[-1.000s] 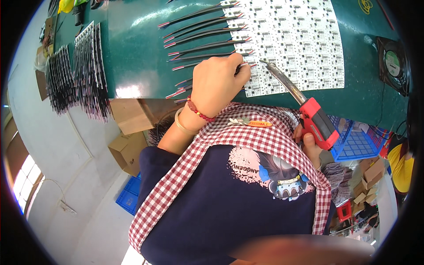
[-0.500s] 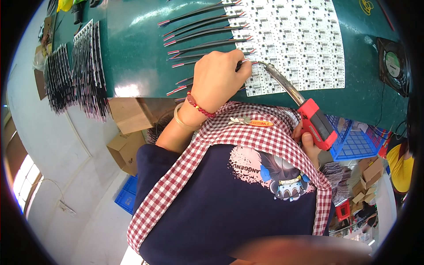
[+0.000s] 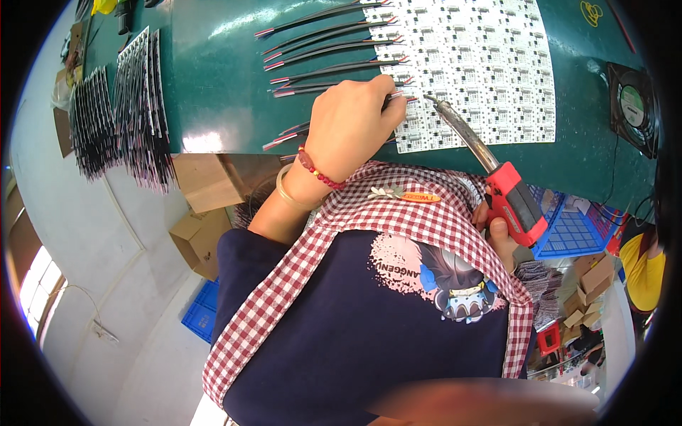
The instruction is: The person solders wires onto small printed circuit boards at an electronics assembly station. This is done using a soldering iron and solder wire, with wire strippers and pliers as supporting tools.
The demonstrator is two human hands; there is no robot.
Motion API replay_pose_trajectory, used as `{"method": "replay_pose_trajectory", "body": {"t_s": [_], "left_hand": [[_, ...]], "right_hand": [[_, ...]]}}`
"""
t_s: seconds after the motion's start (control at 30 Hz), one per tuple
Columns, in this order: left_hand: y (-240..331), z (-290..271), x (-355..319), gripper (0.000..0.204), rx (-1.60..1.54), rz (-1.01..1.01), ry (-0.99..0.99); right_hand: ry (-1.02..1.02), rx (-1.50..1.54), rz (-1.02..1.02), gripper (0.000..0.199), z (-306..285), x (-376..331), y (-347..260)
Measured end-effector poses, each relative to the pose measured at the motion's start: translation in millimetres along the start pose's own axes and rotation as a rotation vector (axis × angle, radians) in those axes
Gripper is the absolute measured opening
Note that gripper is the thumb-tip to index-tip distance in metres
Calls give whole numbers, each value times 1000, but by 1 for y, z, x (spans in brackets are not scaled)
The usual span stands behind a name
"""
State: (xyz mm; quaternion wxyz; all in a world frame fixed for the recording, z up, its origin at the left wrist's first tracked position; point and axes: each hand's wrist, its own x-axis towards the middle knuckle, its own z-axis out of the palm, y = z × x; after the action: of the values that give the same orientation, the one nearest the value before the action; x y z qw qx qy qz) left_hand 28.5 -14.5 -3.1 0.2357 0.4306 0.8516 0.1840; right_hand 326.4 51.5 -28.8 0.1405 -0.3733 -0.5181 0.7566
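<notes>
Pinching down at the near left corner of the white circuit-board panel [image 3: 469, 67], the left hand [image 3: 352, 124] has its fingers [image 3: 383, 89] curled tight over the end of a dark red-tipped wire [image 3: 291, 133], so that wire's right end sits hidden beneath them. The wire's long axis runs out leftward from the fingers across the green worktop [image 3: 220, 78], roughly level, parallel to the other cut wires [image 3: 327, 42] lying in a row just beyond the knuckles. Immediately right of the fingers, the metal tip of the soldering iron [image 3: 465, 131] comes nearly to touch them at the panel's edge; its shaft slants down and to the right to a red handle. The right hand [image 3: 501, 238] is clenched around that handle, well apart from the joint, low near the checked apron. So the left hand is the nearer one to the wire, and the iron approaches it from the right.
</notes>
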Motion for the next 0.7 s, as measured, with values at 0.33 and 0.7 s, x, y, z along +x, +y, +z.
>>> {"method": "replay_pose_trajectory", "body": {"t_s": [0.33,0.7], "left_hand": [[-1,0,-1,15,-9,39,53],[1,0,-1,16,-14,46,64]], "right_hand": [[4,-40,-56,39,-2,6,9],[6,101,-3,55,2,0,-4]]}}
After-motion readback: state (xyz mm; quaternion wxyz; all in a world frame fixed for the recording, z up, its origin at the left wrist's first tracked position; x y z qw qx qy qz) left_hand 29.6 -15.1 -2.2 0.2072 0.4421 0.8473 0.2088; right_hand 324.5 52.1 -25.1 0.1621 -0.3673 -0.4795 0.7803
